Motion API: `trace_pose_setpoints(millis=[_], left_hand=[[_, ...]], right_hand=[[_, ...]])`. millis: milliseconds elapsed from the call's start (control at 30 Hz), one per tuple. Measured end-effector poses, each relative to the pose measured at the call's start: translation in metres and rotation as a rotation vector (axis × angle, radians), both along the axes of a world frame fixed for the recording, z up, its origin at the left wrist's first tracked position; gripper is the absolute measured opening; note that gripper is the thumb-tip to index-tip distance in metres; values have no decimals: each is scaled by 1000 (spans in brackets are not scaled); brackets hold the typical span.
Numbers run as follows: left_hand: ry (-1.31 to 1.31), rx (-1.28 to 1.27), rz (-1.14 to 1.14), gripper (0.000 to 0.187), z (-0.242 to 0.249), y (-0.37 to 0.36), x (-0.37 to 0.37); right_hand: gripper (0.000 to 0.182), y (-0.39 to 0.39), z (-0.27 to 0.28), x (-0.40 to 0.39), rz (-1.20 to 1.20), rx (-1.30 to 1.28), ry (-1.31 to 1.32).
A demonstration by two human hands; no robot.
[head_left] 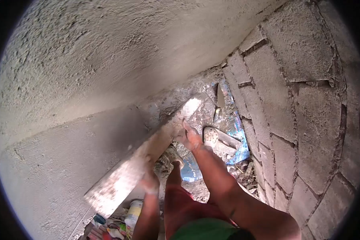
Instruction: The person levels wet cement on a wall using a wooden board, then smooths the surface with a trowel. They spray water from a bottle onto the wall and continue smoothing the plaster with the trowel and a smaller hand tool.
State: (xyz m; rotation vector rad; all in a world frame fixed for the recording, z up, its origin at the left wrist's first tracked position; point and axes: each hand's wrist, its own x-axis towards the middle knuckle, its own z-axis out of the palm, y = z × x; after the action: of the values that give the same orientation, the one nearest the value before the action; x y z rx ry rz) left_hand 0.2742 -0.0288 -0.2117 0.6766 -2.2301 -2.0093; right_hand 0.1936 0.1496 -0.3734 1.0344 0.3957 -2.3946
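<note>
A long flat board point(148, 150), pale with plaster or mortar smears, slants across the view beside the wall on the left. My left hand point(150, 182) grips its lower right edge toward the near end; that hand is blurred, and its fingers are partly hidden by the board. Farther up, my right hand point(190, 137) is closed on the same edge near the far end, fingers dusted with grey. The board's near end is smeared by motion. Below my right hand are my feet, one in a light perforated clog point(211, 137).
A rough plastered wall point(108, 52) rises at the left, with smoother grey plaster below. To the right stands a bare block wall point(280, 112) with open joints. A mortar-spattered blue sheet point(240, 138) covers the ground. A white bucket point(134, 212) and rubbish lie at lower left.
</note>
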Motion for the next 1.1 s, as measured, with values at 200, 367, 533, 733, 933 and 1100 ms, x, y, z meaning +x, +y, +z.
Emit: trace_pose_setpoints(millis=[200,367,533,733,933,1100], left_hand=[[-166,-224,-293,43,-68,88,-60],[-161,-339,-273,43,-58,96,-61],[-170,-391,-124,43,-31,80,-64],[-28,-364,-163,37,23,43,-70],[-225,281,129,36,12,11,-120],[-152,633,273,37,-19,20,-158]], right_hand=[[43,62,4,73,366,372,-195],[47,82,22,112,292,422,-193],[54,35,10,77,284,172,-96],[47,7,21,-7,-345,-6,-252],[28,28,-62,-71,-449,159,-137],[23,29,-89,-138,-415,303,-262]])
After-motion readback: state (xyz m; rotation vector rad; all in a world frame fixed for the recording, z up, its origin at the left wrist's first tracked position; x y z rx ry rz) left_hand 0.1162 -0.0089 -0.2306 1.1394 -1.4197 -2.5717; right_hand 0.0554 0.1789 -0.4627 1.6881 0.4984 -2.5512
